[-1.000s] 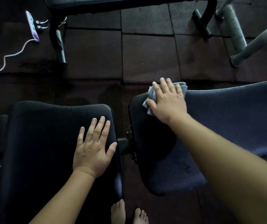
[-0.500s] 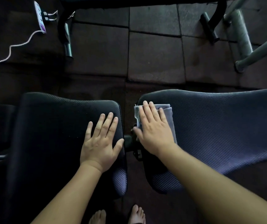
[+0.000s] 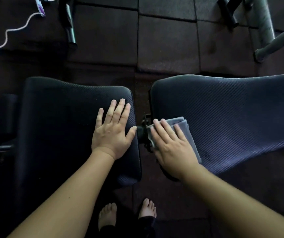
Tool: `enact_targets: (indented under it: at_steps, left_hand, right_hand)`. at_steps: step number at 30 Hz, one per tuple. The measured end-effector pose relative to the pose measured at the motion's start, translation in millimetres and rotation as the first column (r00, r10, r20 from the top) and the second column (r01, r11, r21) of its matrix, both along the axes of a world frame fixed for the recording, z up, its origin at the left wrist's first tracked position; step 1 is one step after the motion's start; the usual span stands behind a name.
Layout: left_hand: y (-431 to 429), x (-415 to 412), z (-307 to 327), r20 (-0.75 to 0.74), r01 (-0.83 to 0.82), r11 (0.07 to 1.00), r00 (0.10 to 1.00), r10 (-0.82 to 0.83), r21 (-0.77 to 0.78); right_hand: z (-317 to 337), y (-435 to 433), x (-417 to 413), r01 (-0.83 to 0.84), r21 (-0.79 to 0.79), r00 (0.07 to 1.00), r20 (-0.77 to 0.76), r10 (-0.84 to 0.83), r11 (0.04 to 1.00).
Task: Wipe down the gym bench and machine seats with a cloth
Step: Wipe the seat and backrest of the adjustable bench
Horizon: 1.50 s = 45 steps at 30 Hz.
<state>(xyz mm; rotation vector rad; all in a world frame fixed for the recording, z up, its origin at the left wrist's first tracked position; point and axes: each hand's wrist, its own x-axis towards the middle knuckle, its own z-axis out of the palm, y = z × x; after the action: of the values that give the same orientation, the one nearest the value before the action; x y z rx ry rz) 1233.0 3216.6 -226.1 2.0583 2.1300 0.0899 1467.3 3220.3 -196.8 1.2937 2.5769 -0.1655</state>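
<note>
Head view: right hand (image 3: 169,145) flat, pressing cloth (image 3: 184,127); left hand (image 3: 112,133) flat on seat (image 3: 60,117).

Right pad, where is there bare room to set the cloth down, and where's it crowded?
The right pad is bare from the cloth out to its right end. The left pad is bare left of the left hand. Crowded: the gap between the pads, where the right hand presses the cloth beside the black bracket.
</note>
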Motion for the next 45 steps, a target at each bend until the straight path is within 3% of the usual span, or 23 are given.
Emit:
enact_targets:
  at_steps: [2, 5, 8, 14, 18, 22, 25, 29, 32, 34, 36, 39, 41, 45]
  left_hand:
    - [0.6, 0.1, 0.1, 0.002, -0.003, 1.000, 1.000, 0.003, 0.003]
    - [0.6, 0.3, 0.4, 0.004, -0.007, 1.000, 1.000, 0.007, 0.003]
    - [0.7, 0.2, 1.1, 0.006, -0.006, 1.000, 1.000, 0.006, 0.002]
    - [-0.5, 1.0, 3.5, 0.014, -0.008, 1.000, 1.000, 0.008, 0.001]
    - [-0.3, 0.9, 3.4, 0.007, -0.009, 1.000, 1.000, 0.009, 0.011]
    - [-0.4, 0.6, 1.5, 0.001, -0.003, 1.000, 1.000, 0.003, 0.015]
    - [-1.2, 0.3, 1.6, 0.001, 0.000, 1.000, 1.000, 0.000, 0.027]
    - [-2.0, 0.4, 2.3, 0.003, 0.005, 0.999, 1.000, -0.006, 0.037]
    - [-2.0, 0.1, 2.0, -0.009, 0.006, 0.999, 1.000, -0.006, 0.031]
    - [-1.3, 0.6, 1.6, -0.004, 0.003, 0.999, 1.000, -0.003, 0.035]
    - [-0.8, 1.0, 1.1, -0.004, 0.000, 0.999, 1.000, 0.000, 0.038]
    - [-0.3, 0.9, 1.2, -0.009, 0.005, 0.999, 1.000, -0.005, 0.041]
    - [-0.7, 0.8, 1.5, -0.014, 0.008, 0.999, 1.000, -0.008, 0.044]
    - [-1.4, 0.3, 1.0, -0.033, 0.013, 0.999, 0.999, -0.012, 0.044]
  right_hand:
    - [-0.5, 30.5, -10.9, 0.008, 0.007, 1.000, 0.014, -0.008, 1.000]
    - [-1.8, 91.8, -39.6, 0.149, 0.037, 0.989, -0.009, -0.149, 0.988]
    - [-6.1, 91.4, -44.2, 0.219, 0.040, 0.976, -0.026, -0.218, 0.975]
    - [-2.1, -51.3, 16.0, 0.075, 0.045, 0.997, 0.018, -0.076, 0.996]
    - [4.2, -25.3, 33.6, -0.017, -0.005, 0.999, 0.038, 0.017, 1.000]
    - [11.8, 58.4, 40.8, 0.379, 0.099, 0.925, -0.010, -0.380, 0.920]
    - [6.2, 43.4, 25.1, 0.533, 0.129, 0.846, -0.042, -0.532, 0.836]
    - [-1.6, -30.9, 9.2, 0.343, 0.061, 0.939, -0.043, -0.340, 0.937]
    - [6.2, -17.9, 54.1, 0.239, 0.039, 0.971, -0.033, -0.237, 0.970]
    - [15.9, 14.6, 91.4, 0.385, 0.103, 0.923, -0.028, -0.384, 0.917]
    - [26.7, 44.6, 114.8, 0.595, 0.150, 0.802, -0.053, -0.595, 0.790]
    - [24.9, 50.2, 85.4, 0.760, 0.173, 0.647, -0.104, -0.755, 0.627]
    - [16.9, 24.2, 44.8, 0.721, 0.140, 0.692, -0.115, -0.712, 0.678]
    - [2.9, -46.1, 17.2, 0.396, 0.056, 0.917, -0.078, -0.392, 0.916]
